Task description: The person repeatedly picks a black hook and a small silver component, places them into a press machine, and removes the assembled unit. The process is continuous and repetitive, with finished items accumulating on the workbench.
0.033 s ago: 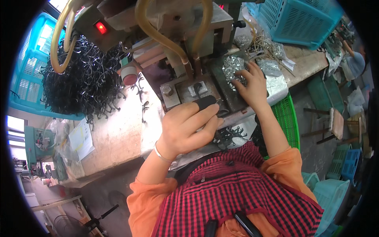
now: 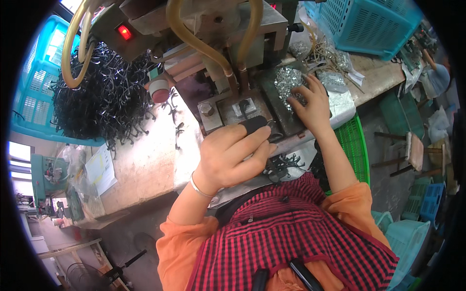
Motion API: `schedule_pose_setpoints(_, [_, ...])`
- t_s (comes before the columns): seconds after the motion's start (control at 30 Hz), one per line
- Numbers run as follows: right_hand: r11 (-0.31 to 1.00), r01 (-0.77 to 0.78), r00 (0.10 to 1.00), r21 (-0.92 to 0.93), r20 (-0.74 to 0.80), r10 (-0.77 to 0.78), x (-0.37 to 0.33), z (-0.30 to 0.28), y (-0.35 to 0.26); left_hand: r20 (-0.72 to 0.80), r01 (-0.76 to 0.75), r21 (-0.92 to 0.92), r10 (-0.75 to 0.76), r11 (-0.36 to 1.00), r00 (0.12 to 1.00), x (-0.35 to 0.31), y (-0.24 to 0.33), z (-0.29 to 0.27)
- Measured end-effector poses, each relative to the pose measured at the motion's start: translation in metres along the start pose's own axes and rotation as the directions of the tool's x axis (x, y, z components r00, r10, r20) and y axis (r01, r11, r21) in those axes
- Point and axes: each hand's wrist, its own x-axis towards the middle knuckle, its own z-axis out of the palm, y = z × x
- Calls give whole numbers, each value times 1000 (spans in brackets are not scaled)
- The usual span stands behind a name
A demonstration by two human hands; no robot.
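Note:
My left hand [image 2: 232, 157] is closed in a pinch at the front of a bench press. It holds a small black curved piece [image 2: 244, 112], whose far end reaches the pale metal seat [image 2: 237, 107]. A black ribbed covering [image 2: 254, 124] shows at the forefinger; I cannot tell whether it is a finger sleeve or part of the held piece. My right hand [image 2: 314, 107] has its fingers apart and bent, touching the edge of a heap of small shiny metal parts [image 2: 286, 80] on a dark tray [image 2: 270, 88].
A tangled mound of black curved pieces [image 2: 99, 97] spills from a blue crate [image 2: 36, 109] at left. Yellowish hoses [image 2: 208, 51] hang over the press. More black pieces [image 2: 286, 167] lie at the front edge. A green basket [image 2: 357, 150] stands right; a blue basket [image 2: 364, 26] sits behind.
My right hand has shifted very slightly at the heap of metal parts. My left hand keeps nearly the same place and pinch.

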Motion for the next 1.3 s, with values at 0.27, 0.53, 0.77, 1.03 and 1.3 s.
schedule_pose_setpoints(0.27, [998, 8, 996, 56, -90, -3, 2, 0, 0, -9, 52, -57, -53, 997, 999, 2, 2, 2])
schedule_pose_setpoints(0.53, [947, -117, 977, 301, -136, 164, -4, -13, -10, -172, 413, 225, -381, 883, 908, -64, 2, -37])
schedule_pose_setpoints(0.77, [867, -212, 960, 451, -68, 270, 10, -12, -27, 388, 491, 485, -681, 724, 621, -172, -108, -102])
schedule_pose_setpoints(1.03, [882, -244, 949, 403, -88, 302, -24, -35, -16, 107, 910, 50, -908, 411, 404, -223, -113, -74])
schedule_pose_setpoints(1.3, [567, -184, 983, 803, 163, 88, 39, -42, -105, -228, 820, -400, -911, 410, 345, -199, -117, -43])
